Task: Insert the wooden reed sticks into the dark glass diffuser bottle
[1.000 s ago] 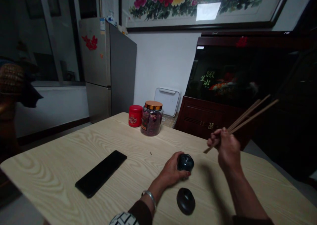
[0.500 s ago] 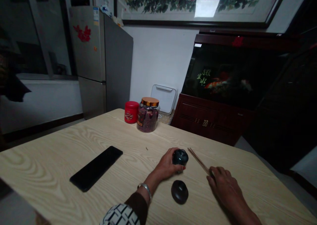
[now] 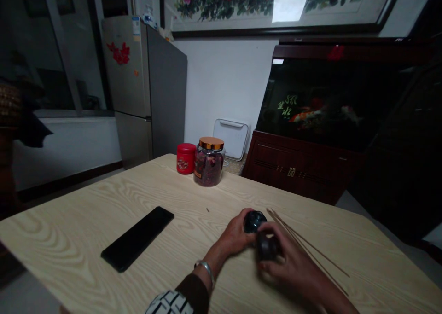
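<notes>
On the wooden desk [image 3: 69, 226], the left hand [image 3: 235, 235] curls around a small dark pot [image 3: 254, 222], while the right hand [image 3: 293, 263] grips a dark round lid [image 3: 266, 247] touching the pot. Thin wooden sticks [image 3: 307, 245] lie on the desk just beside the right hand.

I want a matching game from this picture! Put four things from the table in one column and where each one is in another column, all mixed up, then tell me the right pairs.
Things:
1. Red tin
2. Glass jar of dried flowers
3. Black phone
4. Thin wooden sticks

Places:
A. Spread out on the right of the wooden table
B. At the far edge, right of the tin
C. Lying flat on the left of the table
D. At the far edge, left of the jar

Right pairs: 1-D, 2-B, 3-C, 4-A
</notes>
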`<state>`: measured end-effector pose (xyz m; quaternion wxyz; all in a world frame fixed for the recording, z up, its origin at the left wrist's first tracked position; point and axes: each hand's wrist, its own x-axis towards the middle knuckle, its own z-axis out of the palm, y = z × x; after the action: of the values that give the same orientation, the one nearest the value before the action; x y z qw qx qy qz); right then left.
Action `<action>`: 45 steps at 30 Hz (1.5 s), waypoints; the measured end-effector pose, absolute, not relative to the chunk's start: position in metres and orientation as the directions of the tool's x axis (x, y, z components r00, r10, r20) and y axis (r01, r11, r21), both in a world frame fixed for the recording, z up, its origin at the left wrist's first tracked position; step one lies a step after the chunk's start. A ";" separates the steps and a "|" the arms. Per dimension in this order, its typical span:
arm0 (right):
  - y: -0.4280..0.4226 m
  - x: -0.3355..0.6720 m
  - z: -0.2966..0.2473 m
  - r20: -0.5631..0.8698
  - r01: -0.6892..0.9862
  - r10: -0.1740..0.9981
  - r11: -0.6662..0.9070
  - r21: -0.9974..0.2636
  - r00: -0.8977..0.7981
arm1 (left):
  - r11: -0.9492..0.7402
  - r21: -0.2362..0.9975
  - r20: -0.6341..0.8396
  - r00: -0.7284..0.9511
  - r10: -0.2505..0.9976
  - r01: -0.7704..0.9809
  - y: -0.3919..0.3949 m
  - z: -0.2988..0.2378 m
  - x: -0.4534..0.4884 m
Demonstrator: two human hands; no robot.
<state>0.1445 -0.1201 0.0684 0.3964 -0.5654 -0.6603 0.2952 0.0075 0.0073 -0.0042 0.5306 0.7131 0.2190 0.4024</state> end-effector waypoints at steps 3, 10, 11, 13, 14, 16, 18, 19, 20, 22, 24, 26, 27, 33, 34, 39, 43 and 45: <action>-0.095 0.154 0.087 0.301 0.235 0.939 0.259 -0.937 0.167 | -0.338 0.936 0.330 0.584 0.741 -0.101 0.006 -0.003 0.007; -0.042 0.151 0.064 0.340 0.053 0.864 0.346 -0.937 0.371 | -0.319 0.940 0.328 0.581 0.745 -0.123 0.006 -0.002 0.006; -0.040 0.153 0.058 0.341 0.063 0.868 0.342 -0.938 0.361 | -0.318 0.939 0.331 0.579 0.745 -0.128 0.006 -0.003 0.006; -0.040 0.158 0.048 0.339 0.083 0.886 0.330 -0.940 0.317 | -0.321 0.937 0.338 0.575 0.745 -0.135 0.007 -0.004 0.007; -0.041 0.162 0.046 0.337 0.094 0.896 0.324 -0.941 0.289 | -0.321 0.937 0.339 0.575 0.744 -0.138 0.008 -0.005 0.008; -0.045 0.169 0.046 0.335 0.139 0.916 0.310 -0.940 0.221 | -0.312 0.939 0.335 0.585 0.739 -0.143 0.008 -0.005 0.008; -0.048 0.173 0.050 0.339 0.223 0.928 0.301 -0.927 0.155 | -0.301 0.943 0.326 0.595 0.735 -0.144 0.008 -0.005 0.008; -0.050 0.174 0.054 0.341 0.279 0.932 0.297 -0.914 0.126 | -0.297 0.944 0.323 0.597 0.735 -0.144 0.008 -0.004 0.007; -0.051 0.175 0.057 0.343 0.337 0.934 0.292 -0.895 0.101 | -0.296 0.944 0.322 0.598 0.734 -0.144 0.008 -0.003 0.007; -0.052 0.173 0.063 0.351 0.453 0.934 0.285 -0.845 0.068 | -0.297 0.943 0.327 0.600 0.730 -0.151 0.006 0.000 0.006; -0.053 0.170 0.067 0.375 0.555 0.926 0.286 -0.781 0.050 | -0.298 0.939 0.338 0.602 0.723 -0.170 0.005 0.003 0.006; -0.053 0.166 0.070 0.413 0.647 0.909 0.281 -0.709 0.057 | -0.294 0.936 0.351 0.603 0.716 -0.196 0.004 0.006 0.005; -0.053 0.163 0.070 0.428 0.694 0.901 0.264 -0.670 0.071 | -0.291 0.934 0.356 0.603 0.714 -0.207 0.004 0.006 0.005; -0.057 0.156 0.070 0.443 0.817 0.885 0.148 -0.557 0.142 | -0.293 0.937 0.348 0.599 0.721 -0.191 0.003 0.006 0.006; -0.058 0.157 0.069 0.421 0.786 0.896 0.158 -0.598 0.140 | -0.291 0.938 0.346 0.602 0.720 -0.191 0.003 0.005 0.006; -0.066 0.172 0.079 0.245 0.516 0.969 0.198 -0.834 0.023 | -0.263 0.947 0.319 0.597 0.736 -0.183 0.004 0.003 0.006; -0.075 0.186 0.098 0.237 0.584 0.952 0.083 -0.807 0.193 | -0.268 0.947 0.319 0.592 0.740 -0.176 0.004 0.003 0.006; -0.078 0.190 0.105 0.269 0.663 0.900 -0.030 -0.748 0.344 | -0.279 0.945 0.325 0.590 0.739 -0.171 0.004 0.004 0.006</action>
<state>0.1901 -0.0780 0.1048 0.4206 -0.7035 -0.5553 0.1410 0.0063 0.0038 0.0039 0.5640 0.6905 0.2055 0.4035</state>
